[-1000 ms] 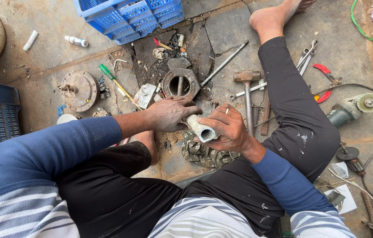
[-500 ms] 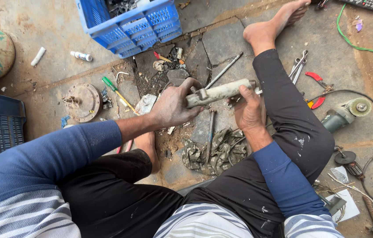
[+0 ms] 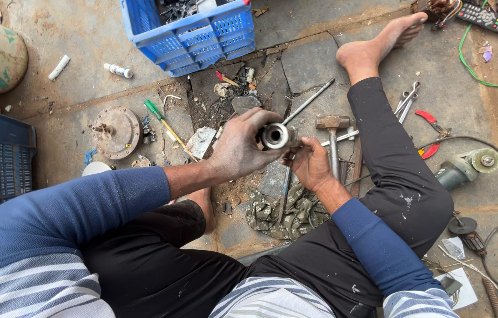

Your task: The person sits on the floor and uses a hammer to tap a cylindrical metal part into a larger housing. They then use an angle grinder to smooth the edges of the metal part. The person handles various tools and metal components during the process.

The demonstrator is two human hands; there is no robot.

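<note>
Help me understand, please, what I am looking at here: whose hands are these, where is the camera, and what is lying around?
The camera sits on a person's head and looks down, so you see their own arms and legs as they sit on a concrete floor. The left hand grips a short metal tube, its open end facing the camera; the right hand touches it from below. Around them lie a hammer, a green-handled screwdriver, red-handled pliers, an angle grinder, a round metal disc, a crumpled rag and a blue crate.

The metal tube (image 3: 276, 136), sideways a moment ago, now points end-on upward in the left hand (image 3: 240, 147).
</note>
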